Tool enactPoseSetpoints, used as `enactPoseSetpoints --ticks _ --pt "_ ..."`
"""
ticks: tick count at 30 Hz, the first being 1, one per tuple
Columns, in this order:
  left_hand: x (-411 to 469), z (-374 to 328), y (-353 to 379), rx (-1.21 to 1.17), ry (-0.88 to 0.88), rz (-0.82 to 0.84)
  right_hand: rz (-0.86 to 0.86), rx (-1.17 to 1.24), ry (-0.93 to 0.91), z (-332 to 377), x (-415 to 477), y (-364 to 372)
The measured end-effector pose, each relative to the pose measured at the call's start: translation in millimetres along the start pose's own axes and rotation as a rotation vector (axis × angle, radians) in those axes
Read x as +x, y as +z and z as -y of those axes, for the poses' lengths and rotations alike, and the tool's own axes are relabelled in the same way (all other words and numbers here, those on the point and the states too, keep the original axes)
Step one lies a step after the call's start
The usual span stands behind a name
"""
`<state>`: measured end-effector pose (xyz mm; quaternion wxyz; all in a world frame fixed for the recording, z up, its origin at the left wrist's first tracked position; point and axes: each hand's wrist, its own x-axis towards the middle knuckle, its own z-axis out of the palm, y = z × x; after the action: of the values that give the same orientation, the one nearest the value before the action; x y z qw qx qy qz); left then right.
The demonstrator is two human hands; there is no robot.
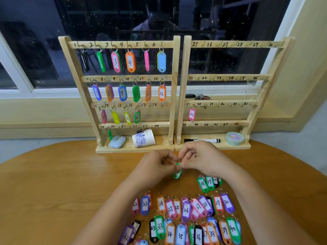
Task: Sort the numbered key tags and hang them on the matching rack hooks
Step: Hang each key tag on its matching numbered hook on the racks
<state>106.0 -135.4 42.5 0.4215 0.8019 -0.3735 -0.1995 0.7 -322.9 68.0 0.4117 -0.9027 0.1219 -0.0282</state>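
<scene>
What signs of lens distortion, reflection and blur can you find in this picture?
Head view: the wide-angle lens bows the window sill and splays the racks; the dark window glass faintly reflects the person; the green tag pinched by left hand and right hand is blurred.

Paper cup (143,138) on side nr blue case (117,142); marker (201,140) & tape roll (234,138) to rt; key bunch (199,97) on sill (53,94).
</scene>
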Motion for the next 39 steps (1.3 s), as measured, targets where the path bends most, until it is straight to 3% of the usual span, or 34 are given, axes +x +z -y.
enactPoseSetpoints --ticks 11,16,25,39 --pt "0.8 -1.1 -24.1 -0.201 0.030 -0.051 -0.113 0.229 -0.122 10.1 0.9 2.3" --pt "0.6 -1.6 -41.2 -0.230 0.017 -0.113 -0.256 0.285 -0.139 17.9 1.4 1.7" --pt "-4.8 -5.1 -69.0 -0.312 0.073 -0.239 -0.425 0.270 -0.164 62.7 32.3 8.6" --pt "-6.6 -5.0 -78.8 -0.298 0.012 -0.402 -0.627 0.139 -0.259 115.8 95.4 4.4"
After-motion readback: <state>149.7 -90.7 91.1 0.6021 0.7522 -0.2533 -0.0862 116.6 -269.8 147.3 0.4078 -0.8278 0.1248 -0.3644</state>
